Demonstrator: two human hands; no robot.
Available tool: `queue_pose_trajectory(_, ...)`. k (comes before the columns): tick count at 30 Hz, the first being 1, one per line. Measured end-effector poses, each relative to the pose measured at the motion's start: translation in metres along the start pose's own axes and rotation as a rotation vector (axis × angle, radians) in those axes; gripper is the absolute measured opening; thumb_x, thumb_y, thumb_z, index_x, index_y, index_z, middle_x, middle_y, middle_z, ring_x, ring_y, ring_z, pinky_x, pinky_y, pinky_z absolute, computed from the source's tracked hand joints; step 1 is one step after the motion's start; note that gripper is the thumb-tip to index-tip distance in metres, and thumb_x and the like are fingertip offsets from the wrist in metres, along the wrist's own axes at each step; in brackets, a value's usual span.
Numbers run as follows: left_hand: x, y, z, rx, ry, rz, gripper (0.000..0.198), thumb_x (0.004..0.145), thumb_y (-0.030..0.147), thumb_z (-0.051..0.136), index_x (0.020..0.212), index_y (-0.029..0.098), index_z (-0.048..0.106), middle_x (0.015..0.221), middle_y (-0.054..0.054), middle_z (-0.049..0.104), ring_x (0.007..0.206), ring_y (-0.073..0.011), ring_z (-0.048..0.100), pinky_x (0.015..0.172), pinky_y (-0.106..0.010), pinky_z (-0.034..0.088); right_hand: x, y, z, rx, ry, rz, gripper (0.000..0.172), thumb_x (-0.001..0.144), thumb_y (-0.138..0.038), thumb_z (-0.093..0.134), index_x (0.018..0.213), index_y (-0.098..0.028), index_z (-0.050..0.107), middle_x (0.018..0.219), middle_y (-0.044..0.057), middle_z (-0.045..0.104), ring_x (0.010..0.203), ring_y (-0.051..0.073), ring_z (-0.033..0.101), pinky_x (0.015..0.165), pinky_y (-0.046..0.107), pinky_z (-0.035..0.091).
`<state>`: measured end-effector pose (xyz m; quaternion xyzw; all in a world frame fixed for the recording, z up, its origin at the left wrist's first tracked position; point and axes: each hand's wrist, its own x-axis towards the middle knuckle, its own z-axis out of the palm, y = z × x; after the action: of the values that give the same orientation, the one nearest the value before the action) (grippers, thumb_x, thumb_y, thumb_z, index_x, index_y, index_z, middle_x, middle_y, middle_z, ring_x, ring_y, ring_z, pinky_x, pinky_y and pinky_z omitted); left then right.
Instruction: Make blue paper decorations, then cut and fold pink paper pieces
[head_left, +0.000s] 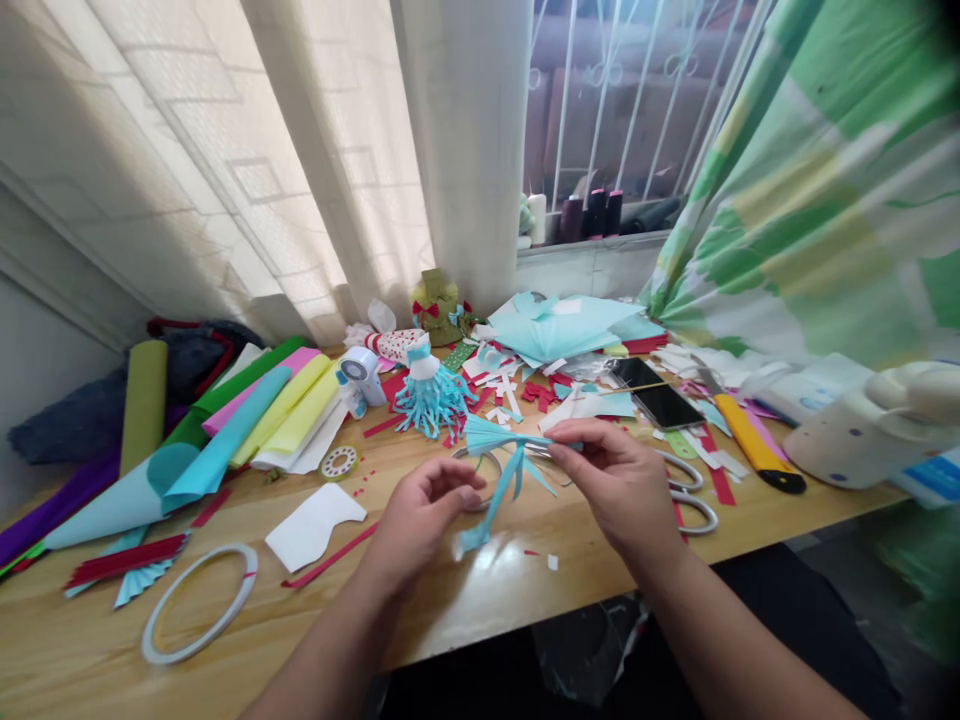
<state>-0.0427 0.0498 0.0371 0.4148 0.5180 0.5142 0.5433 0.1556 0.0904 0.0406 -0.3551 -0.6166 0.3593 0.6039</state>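
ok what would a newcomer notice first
The right hand pinches a fringed light-blue paper strip above the wooden desk, the left hand beside it. Just behind sits a blue fringed paper figure, with a pale blue paper fan further back. Bright paper sheets pile up on the left.

Your view: one head-worn camera, angled forward and down across the light wooden surface. It faces a white sheer curtain and a white metal-barred window. Close range: your left hand and right hand sit low at centre, forearms entering from the bottom edge. A green-and-white patterned curtain fills the upper right.
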Motion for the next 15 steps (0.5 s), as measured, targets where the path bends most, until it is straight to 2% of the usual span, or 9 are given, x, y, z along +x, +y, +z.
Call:
queue_pose_trajectory(2,0.001,0.003,-0.008,-0.044,0.12,0.094,0.018,0.072,0.026,0.069,0.085,0.016,0.062,0.09,-0.004,0.068,0.081,-0.0163,0.064,0.08,-0.031,0.047,0.002,-0.001,0.0,0.001,-0.029,-0.003,0.007,0.076,-0.017,0.067,0.081,-0.021,0.066,0.084,0.003,0.068,0.079,0.016,0.063,0.07,0.028,0.052)
queue_pose_trajectory(4,0.001,0.01,-0.013,-0.105,0.178,0.176,0.018,0.077,0.031,0.063,0.089,0.018,0.061,0.094,-0.004,0.066,0.085,-0.0164,0.062,0.083,-0.033,0.046,0.004,-0.003,0.001,-0.01,-0.081,-0.017,0.006,0.076,-0.016,0.067,0.08,-0.021,0.066,0.083,0.003,0.068,0.08,0.017,0.063,0.071,0.029,0.052)
queue_pose_trajectory(7,-0.002,0.025,-0.014,0.04,0.096,0.273,0.022,0.079,0.034,0.061,0.097,0.022,0.06,0.101,-0.004,0.065,0.092,-0.0185,0.06,0.085,-0.034,0.045,0.005,-0.008,0.002,-0.055,-0.176,-0.036,0.005,0.076,-0.017,0.067,0.08,-0.02,0.066,0.082,0.003,0.068,0.078,0.017,0.063,0.071,0.03,0.052)
queue_pose_trajectory(10,-0.006,0.04,-0.008,0.449,-0.055,0.366,0.027,0.074,0.032,0.068,0.099,0.024,0.064,0.105,-0.005,0.065,0.098,-0.022,0.059,0.087,-0.035,0.043,0.005,-0.014,0.005,-0.131,-0.24,-0.021,0.007,0.076,-0.02,0.067,0.083,-0.019,0.066,0.08,0.003,0.068,0.074,0.016,0.062,0.068,0.029,0.051)
queue_pose_trajectory(12,-0.008,0.045,-0.001,0.644,-0.106,0.449,0.023,0.072,0.029,0.069,0.094,0.023,0.067,0.099,-0.005,0.068,0.095,-0.0223,0.06,0.085,-0.034,0.043,0.006,-0.018,0.007,-0.164,-0.258,-0.001,0.008,0.076,-0.02,0.067,0.083,-0.019,0.066,0.079,0.002,0.067,0.071,0.015,0.062,0.065,0.028,0.05)
queue_pose_trajectory(15,-0.007,0.044,0.009,0.719,-0.1,0.47,0.008,0.074,0.024,0.066,0.08,0.021,0.07,0.082,-0.004,0.07,0.079,-0.0198,0.062,0.073,-0.03,0.045,0.006,-0.022,0.01,-0.098,-0.27,0.022,0.012,0.076,-0.02,0.067,0.087,-0.02,0.064,0.079,0.001,0.066,0.073,0.014,0.061,0.066,0.027,0.05)
